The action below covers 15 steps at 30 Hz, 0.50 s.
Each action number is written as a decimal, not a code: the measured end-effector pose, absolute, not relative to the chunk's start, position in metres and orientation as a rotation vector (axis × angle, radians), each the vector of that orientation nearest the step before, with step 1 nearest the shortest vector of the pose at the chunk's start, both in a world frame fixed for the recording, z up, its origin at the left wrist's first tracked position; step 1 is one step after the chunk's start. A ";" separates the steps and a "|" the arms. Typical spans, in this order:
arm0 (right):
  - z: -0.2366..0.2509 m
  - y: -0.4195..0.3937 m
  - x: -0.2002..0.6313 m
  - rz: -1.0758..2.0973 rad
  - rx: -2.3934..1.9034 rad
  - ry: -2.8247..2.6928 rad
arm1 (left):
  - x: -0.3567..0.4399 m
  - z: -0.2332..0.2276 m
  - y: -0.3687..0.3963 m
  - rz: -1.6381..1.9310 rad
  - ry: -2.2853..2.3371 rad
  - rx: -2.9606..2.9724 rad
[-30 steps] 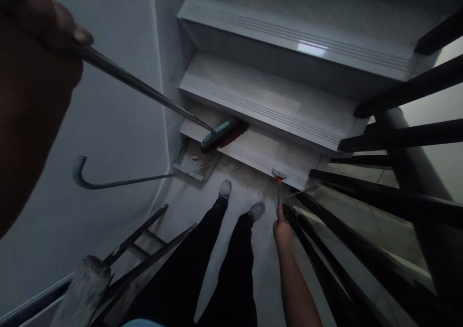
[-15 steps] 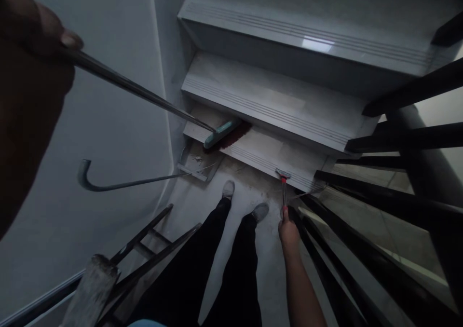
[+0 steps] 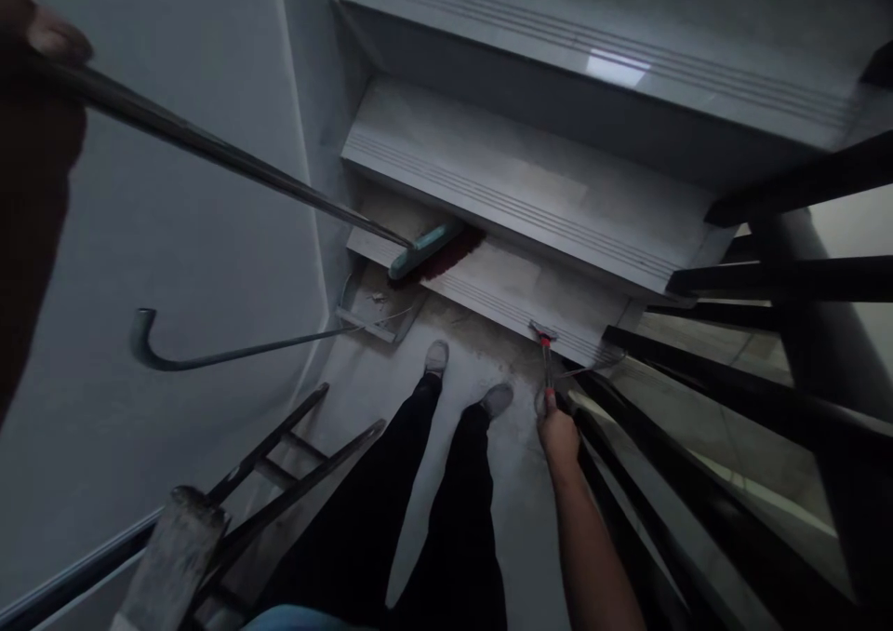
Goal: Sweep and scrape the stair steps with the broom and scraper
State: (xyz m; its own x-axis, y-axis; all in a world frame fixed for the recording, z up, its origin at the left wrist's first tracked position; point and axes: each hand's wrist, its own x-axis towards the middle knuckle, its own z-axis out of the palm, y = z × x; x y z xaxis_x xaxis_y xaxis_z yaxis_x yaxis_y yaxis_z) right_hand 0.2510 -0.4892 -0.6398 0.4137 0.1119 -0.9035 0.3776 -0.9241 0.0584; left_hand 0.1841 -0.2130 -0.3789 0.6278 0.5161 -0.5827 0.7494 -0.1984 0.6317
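Head view: left hand (image 3: 48, 37) has fingers wrapped round the broom (image 3: 430, 248), bristles at lowest step (image 3: 509, 275), left; right hand (image 3: 559, 437) grips scraper (image 3: 547, 363) by step's right end. Wide broom stroke could knock dustpan (image 3: 366, 323), spilling debris (image 3: 378, 298).

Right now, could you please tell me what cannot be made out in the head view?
Left hand: largely cut off by the head view's left edge.
Upper end of the broom handle: lost at the left hand and that same edge, head view.
Grip end of the scraper: covered by the right hand, head view.
Debris in the dustpan: too small and dim to identify, head view.
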 end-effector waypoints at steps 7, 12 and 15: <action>-0.687 -0.515 0.182 -1.396 2.531 0.410 | 0.193 -0.396 -0.231 -0.295 0.969 1.834; -0.720 -0.527 0.146 -1.377 2.674 0.292 | 0.192 -0.416 -0.244 -0.284 0.982 1.853; -0.720 -0.529 0.146 -1.340 2.796 0.270 | 0.187 -0.420 -0.248 -0.291 0.991 1.871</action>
